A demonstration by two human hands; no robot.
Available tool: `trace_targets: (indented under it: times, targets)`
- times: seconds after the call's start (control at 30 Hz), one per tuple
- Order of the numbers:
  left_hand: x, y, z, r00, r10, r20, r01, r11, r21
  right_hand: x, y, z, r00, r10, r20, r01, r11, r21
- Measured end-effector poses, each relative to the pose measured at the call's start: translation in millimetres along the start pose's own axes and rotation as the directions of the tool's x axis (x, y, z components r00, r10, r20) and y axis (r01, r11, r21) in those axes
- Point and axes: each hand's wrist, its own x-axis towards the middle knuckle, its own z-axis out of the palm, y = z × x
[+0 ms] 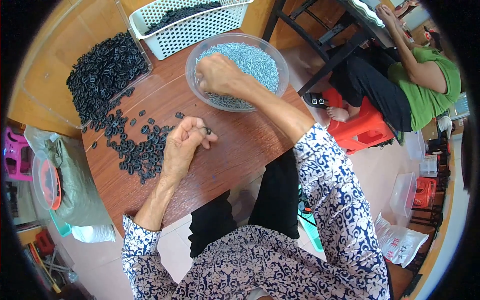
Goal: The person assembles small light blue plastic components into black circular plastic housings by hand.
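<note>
A small black ring (207,131) is pinched in the left hand (181,142) at the table's (235,150) middle. The right hand (218,74) is cupped narrow inside the clear bowl (280,65) of pale screws (255,57), far edge. Grip contents cannot be told.

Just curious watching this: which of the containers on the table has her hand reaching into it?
The clear round bowl of pale small parts; her right hand is in it. The white lattice basket is untouched.

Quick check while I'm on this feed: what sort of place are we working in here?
Probably a small home workshop doing hand assembly piecework. A round wooden table carries a heap of small black parts and a clear bowl of pale screws; a second person sits on a red plastic stool nearby.
</note>
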Motion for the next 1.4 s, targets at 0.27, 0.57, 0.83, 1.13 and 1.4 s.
trace_targets:
  times: [0.27, 0.57, 0.83, 1.13, 1.4]
  targets:
    - [-2.4, -3.1, -7.6, 1.0, -0.005, 0.015, 0.007, 0.993, -0.12, -106.4, -69.7, -39.3, 0.944, 0.329, -0.035, -0.19, 0.624, 0.758]
    - [-3.3, 3.0, -0.7, 0.999, 0.028, 0.039, -0.037, 0.967, 0.253, -138.7, -72.8, 1.1, 0.894, 0.445, 0.057, -0.279, 0.451, 0.848]
    - [-3.6, 5.9, 0.4, 0.998, 0.004, 0.069, -0.025, 0.954, 0.298, -133.9, -71.5, 14.5, 0.88, 0.473, 0.044, -0.156, 0.2, 0.967]
    - [-3.8, 3.9, 2.2, 0.998, 0.023, 0.06, -0.038, 0.962, 0.269, -131.6, -83.6, 12.0, 0.857, 0.516, 0.011, -0.117, 0.174, 0.978]
    - [-4.6, 5.4, 1.4, 0.999, 0.009, 0.052, -0.024, 0.959, 0.283, -132.4, -84.9, 8.9, 0.873, 0.488, 0.017, -0.159, 0.252, 0.955]
